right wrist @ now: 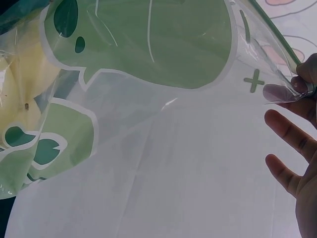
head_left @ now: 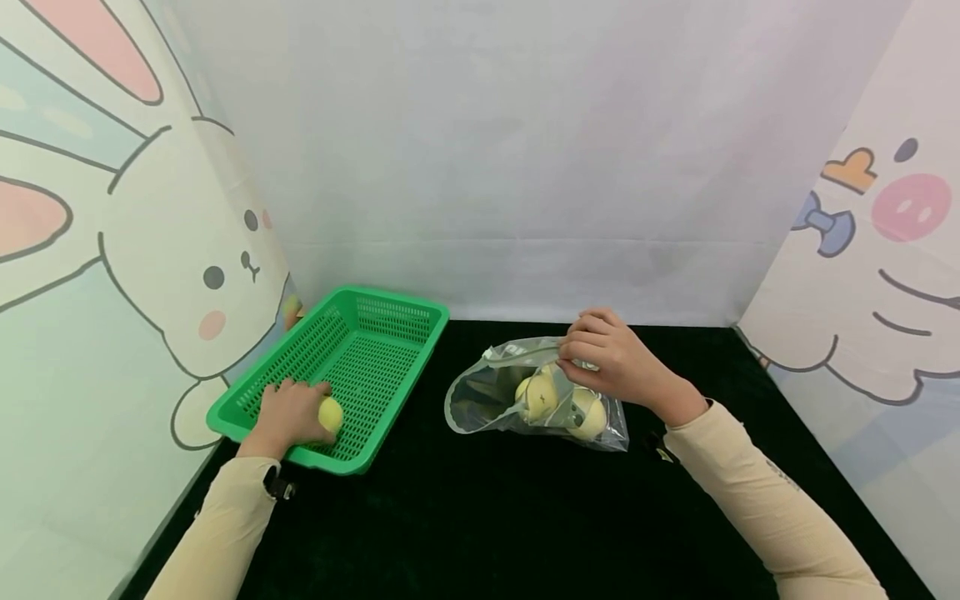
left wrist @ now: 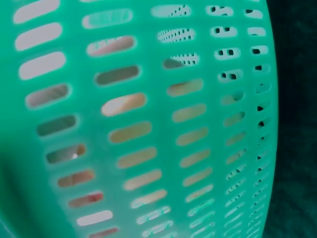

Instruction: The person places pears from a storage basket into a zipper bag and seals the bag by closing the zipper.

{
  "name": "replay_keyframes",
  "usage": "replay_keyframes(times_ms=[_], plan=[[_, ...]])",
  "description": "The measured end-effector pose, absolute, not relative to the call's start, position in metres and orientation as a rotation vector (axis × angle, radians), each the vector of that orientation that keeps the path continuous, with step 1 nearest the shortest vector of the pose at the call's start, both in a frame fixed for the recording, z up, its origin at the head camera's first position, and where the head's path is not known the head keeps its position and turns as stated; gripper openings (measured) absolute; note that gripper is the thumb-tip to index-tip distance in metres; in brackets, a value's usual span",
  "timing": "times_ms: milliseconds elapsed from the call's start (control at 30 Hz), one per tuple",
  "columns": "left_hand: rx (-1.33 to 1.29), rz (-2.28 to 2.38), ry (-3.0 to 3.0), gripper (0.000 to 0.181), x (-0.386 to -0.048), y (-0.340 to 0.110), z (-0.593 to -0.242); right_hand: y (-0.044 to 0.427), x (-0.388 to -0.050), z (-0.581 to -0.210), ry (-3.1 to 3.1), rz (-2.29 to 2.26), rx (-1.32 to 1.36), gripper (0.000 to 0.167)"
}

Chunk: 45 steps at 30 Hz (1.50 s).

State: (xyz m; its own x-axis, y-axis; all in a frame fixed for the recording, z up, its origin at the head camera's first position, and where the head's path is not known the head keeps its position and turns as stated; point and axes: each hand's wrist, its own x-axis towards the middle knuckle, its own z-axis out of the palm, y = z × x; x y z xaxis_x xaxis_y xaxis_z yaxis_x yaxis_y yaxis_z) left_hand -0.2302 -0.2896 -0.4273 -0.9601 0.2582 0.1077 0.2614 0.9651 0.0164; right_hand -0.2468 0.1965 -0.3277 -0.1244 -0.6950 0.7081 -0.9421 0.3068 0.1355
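In the head view, my left hand [head_left: 291, 414] reaches into the near end of a green plastic basket [head_left: 432, 310] and grips a pale yellow round fruit [head_left: 330, 414]. Slotted basket wall [left wrist: 163, 119] fills most of the left wrist view, with the hand only glimpsed behind it. On the right, my right hand [head_left: 611, 354] pinches the top edge of a clear zip bag [head_left: 480, 392] with green printing. The bag lies on its side, its mouth gaping to the left. Inside sit several pale yellow fruits [head_left: 537, 397]. Thumb and finger hold the bag's edge in the right wrist view.
A black cloth [head_left: 465, 517] covers the table. A white curtain [head_left: 517, 167] stands behind it. Printed panels with a rabbit [head_left: 180, 292] and a pig [head_left: 862, 317] flank the left and right sides. The bag lies to the right of the basket.
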Motion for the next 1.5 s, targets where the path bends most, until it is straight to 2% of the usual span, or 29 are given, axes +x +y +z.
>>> replay_keyframes(times_ms=[167,600,967,1500], plan=[[-0.393,-0.040,-2.942,0.068,-0.229,-0.288,-0.426,0.196,-0.247,-0.327,-1.889,0.462,1.455,0.029],[-0.503,-0.077,-2.657,0.073,-0.225,-0.278,-0.415,0.195,-0.246,-0.327,-1.897,0.460,1.453,0.029],[-0.706,-0.140,-2.257,0.071,-0.228,-0.256,-0.403,0.195,-0.245,-0.327,-1.891,0.461,1.449,0.029],[-0.874,-0.254,-2.052,0.062,-0.214,-0.205,-0.375,0.195,-0.246,-0.328,-1.880,0.482,1.453,0.029]])
